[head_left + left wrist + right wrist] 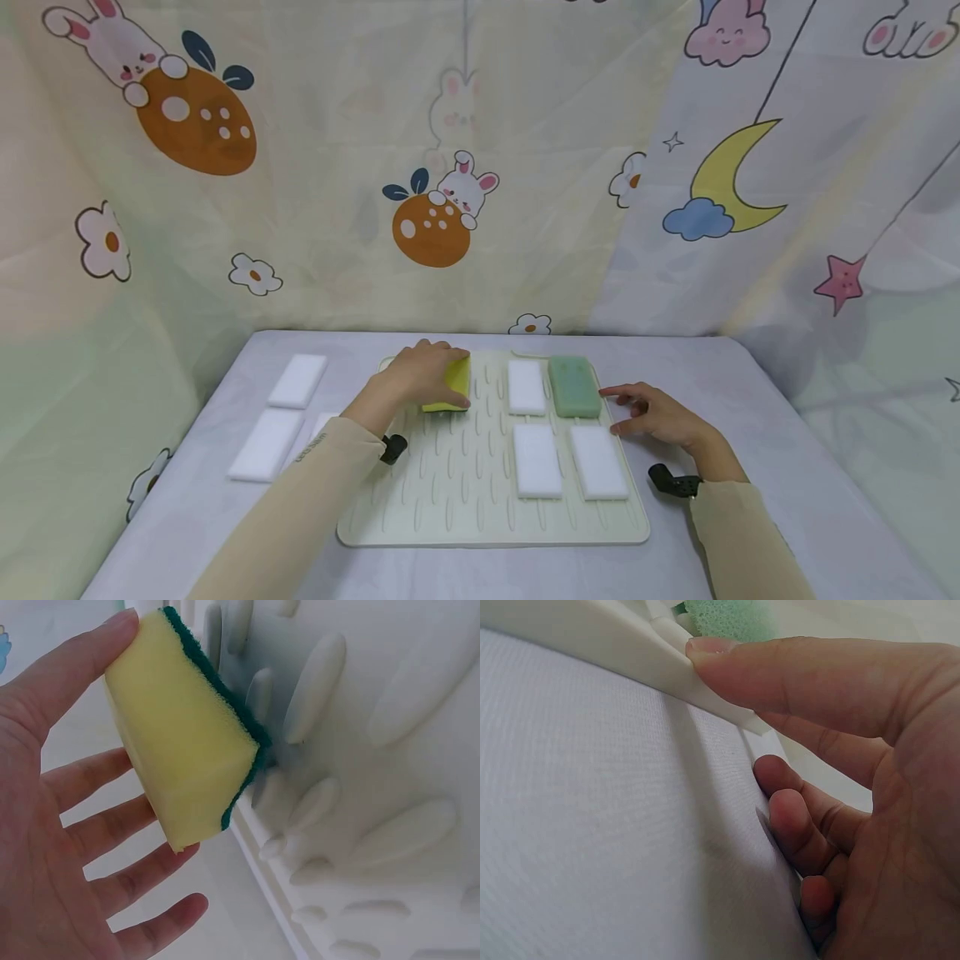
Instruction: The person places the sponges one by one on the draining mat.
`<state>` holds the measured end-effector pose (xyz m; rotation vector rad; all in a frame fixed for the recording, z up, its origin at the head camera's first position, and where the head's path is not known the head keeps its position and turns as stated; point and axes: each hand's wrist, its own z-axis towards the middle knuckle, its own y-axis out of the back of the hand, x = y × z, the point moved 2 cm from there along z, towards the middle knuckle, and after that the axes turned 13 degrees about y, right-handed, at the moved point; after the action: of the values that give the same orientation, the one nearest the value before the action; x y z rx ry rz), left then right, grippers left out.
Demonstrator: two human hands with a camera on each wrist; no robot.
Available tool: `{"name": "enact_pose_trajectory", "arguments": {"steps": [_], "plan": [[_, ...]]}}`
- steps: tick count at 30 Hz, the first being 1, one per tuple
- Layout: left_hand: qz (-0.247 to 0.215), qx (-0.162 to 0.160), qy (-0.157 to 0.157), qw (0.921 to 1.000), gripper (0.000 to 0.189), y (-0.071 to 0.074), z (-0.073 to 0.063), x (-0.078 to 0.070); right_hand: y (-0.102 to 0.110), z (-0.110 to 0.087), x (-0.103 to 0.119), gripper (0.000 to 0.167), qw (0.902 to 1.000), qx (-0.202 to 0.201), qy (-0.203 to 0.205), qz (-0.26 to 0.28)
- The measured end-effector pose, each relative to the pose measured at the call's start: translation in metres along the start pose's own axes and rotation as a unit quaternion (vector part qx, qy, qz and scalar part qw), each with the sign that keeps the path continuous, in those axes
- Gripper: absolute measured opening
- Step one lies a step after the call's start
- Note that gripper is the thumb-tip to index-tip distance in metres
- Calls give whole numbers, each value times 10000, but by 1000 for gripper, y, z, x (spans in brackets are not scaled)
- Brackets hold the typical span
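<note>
My left hand (408, 377) pinches a yellow sponge (176, 735) with a dark green scouring layer, thumb on one side and fingers on the other. The sponge is at the upper left of a cream ridged mat (450, 529), green layer toward the ridges. At the mat's right edge is my right hand (663, 414); its thumb tip rests on the rim, the index finger reaches forward and the other fingers curl loosely, holding nothing. Just left of it on the mat lie a pale green sponge (574, 388) and three white sponge blocks (537, 461).
Left of the mat on the white-covered table (697, 550) lie more white blocks (260, 445), one partly hidden by the left sleeve (300, 508). A printed cloth (330, 183) hangs behind and along both sides. Each wrist wears a black camera (673, 482).
</note>
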<state>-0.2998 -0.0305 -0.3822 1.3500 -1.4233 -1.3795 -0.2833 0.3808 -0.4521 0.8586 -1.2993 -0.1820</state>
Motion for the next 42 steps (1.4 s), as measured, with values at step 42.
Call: {"name": "enact_pose_trajectory", "arguments": {"steps": [42], "plan": [[285,71,190,9994,90,-21,14,-37,1,0,0,70,10000,-11,55,46]]}}
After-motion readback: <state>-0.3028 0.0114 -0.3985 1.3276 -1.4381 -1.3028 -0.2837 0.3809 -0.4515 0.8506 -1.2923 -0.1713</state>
